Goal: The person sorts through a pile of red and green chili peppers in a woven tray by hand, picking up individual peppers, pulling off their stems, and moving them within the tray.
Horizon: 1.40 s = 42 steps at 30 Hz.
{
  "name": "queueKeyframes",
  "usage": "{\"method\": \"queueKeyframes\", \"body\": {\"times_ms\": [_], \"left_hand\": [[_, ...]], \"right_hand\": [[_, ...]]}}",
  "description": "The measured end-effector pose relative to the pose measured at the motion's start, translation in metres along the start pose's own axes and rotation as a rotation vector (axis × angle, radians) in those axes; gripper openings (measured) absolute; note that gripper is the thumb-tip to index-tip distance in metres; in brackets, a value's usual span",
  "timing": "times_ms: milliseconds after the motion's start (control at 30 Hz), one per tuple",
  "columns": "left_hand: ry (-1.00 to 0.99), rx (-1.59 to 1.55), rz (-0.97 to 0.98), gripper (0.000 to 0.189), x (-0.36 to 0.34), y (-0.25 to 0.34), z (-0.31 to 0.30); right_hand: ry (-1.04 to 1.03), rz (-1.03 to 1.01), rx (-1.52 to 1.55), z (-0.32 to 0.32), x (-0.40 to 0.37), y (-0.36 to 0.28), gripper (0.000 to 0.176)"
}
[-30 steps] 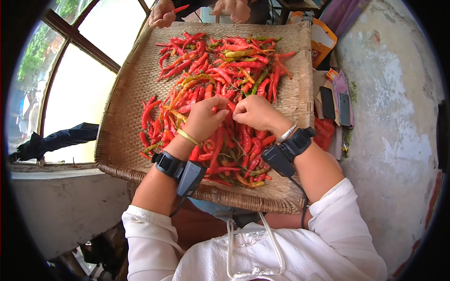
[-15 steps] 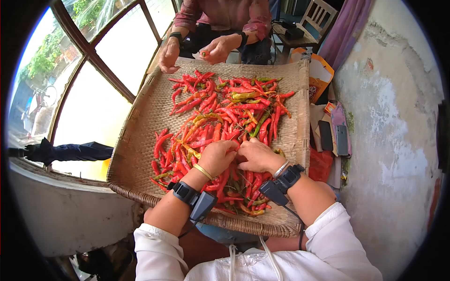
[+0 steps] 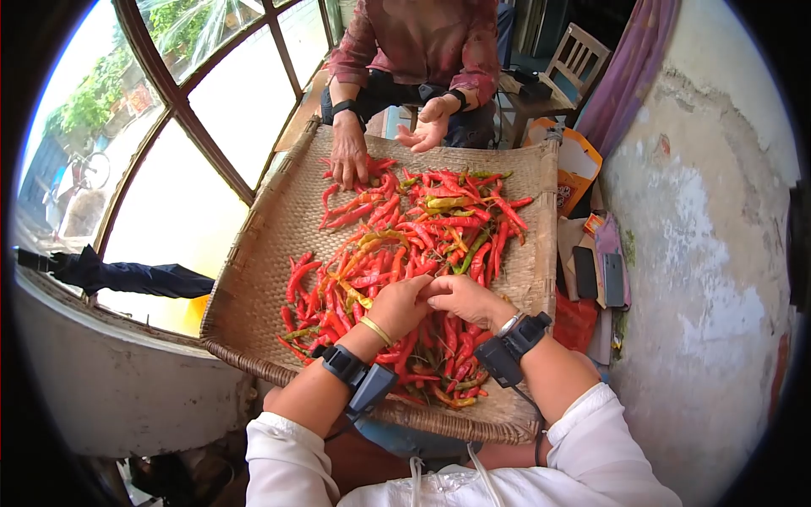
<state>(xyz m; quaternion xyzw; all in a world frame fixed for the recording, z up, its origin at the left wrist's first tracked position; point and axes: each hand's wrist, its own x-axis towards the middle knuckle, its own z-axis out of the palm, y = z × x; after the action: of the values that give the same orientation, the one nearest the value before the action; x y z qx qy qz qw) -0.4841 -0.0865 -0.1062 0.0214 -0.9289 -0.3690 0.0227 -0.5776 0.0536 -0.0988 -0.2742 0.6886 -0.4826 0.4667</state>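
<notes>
Many red chili peppers (image 3: 422,228), with some yellow and green ones, lie heaped in a woven basket tray (image 3: 262,228). My left hand (image 3: 399,306) and my right hand (image 3: 463,300) meet over the near middle of the heap. Their fingers are bent and pressed together at the fingertips. Whatever is between them, if anything, is too small or hidden to name. A gold bangle circles my left wrist and a silver one my right, each beside a black strapped device.
Across the tray, a co-worker's hand (image 3: 348,156) touches peppers at the far left; the other hand (image 3: 427,125) is raised, palm up. A folded umbrella (image 3: 144,277) lies at the left by the window. Two phones (image 3: 612,280) and an orange bag (image 3: 576,173) are at the right.
The co-worker's one hand has lowered onto the far-left peppers, and the other has turned palm up. The tray appears slightly lower in view. My hands stay close together, fingertips now meeting.
</notes>
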Motion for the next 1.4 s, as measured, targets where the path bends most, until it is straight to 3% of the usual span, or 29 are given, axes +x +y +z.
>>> {"method": "queueKeyframes", "body": {"times_ms": [100,167,200,267,333,400,567,667,733,800,833,867,933,967,1000,1067,1100,1333,1400], "left_hand": [[0.039,-0.192,0.039,0.036,-0.002,-0.006,0.005],[0.034,-0.527,-0.074,0.036,-0.004,0.001,0.001],[0.035,-0.526,-0.071,0.036,-0.004,0.004,-0.006],[-0.098,-0.960,-0.282,0.039,-0.003,0.006,-0.020],[-0.101,-0.968,-0.256,0.041,-0.002,0.005,-0.020],[-0.094,-0.863,-0.093,0.043,-0.004,0.007,-0.013],[-0.010,-0.743,-0.136,0.022,-0.005,0.003,-0.005],[-0.035,-0.755,-0.229,0.009,-0.001,0.006,-0.025],[0.173,-0.967,-0.259,0.016,0.005,0.000,-0.040],[0.473,-1.146,-0.268,0.029,0.011,-0.004,-0.052],[0.494,-1.131,-0.312,0.040,0.012,-0.012,-0.054],[0.493,-1.130,-0.312,0.040,0.013,-0.019,-0.048],[0.424,-0.619,-0.176,0.043,0.011,-0.014,-0.040],[0.245,-0.381,-0.204,0.039,0.003,-0.009,-0.038],[0.243,-0.383,-0.207,0.039,0.000,-0.006,-0.034],[0.077,0.137,0.012,0.030,-0.004,0.000,-0.027],[0.030,0.113,0.012,0.027,-0.006,0.002,-0.025],[0.092,0.109,0.066,0.023,-0.005,-0.008,-0.012],[0.085,0.207,-0.008,0.022,-0.006,-0.002,-0.013]], "right_hand": [[0.014,0.049,0.103,-0.003,0.001,0.000,0.014],[0.096,0.029,0.169,-0.002,-0.006,-0.011,0.011],[0.097,0.027,0.168,-0.003,-0.009,-0.016,0.011],[0.067,-0.031,0.329,-0.006,-0.014,-0.024,0.012],[0.054,-0.072,0.392,-0.006,-0.015,-0.026,0.013],[0.038,-0.111,0.456,-0.006,-0.015,-0.024,0.013],[0.074,-0.146,0.610,-0.005,-0.013,-0.020,0.015],[0.162,-0.163,0.555,-0.006,-0.016,-0.026,0.015],[0.186,-0.150,0.482,-0.006,-0.014,-0.024,0.017],[0.232,-0.154,-0.054,-0.003,-0.010,-0.019,0.020],[0.239,-0.286,-0.331,-0.002,-0.008,-0.011,0.028],[0.239,-0.285,-0.330,0.000,-0.009,-0.009,0.028],[0.097,-0.213,-0.831,0.008,-0.012,-0.010,0.035],[0.059,-0.194,-0.868,0.012,-0.012,-0.005,0.037],[0.056,-0.192,-0.866,0.015,-0.009,0.001,0.037],[0.026,-0.254,-0.885,0.020,-0.005,0.009,0.036],[-0.021,-0.167,-0.887,0.021,-0.007,0.003,0.035],[-0.117,-0.175,-0.757,0.018,-0.005,0.010,0.029],[-0.112,-0.128,-0.797,0.022,-0.003,0.010,0.027]]}}
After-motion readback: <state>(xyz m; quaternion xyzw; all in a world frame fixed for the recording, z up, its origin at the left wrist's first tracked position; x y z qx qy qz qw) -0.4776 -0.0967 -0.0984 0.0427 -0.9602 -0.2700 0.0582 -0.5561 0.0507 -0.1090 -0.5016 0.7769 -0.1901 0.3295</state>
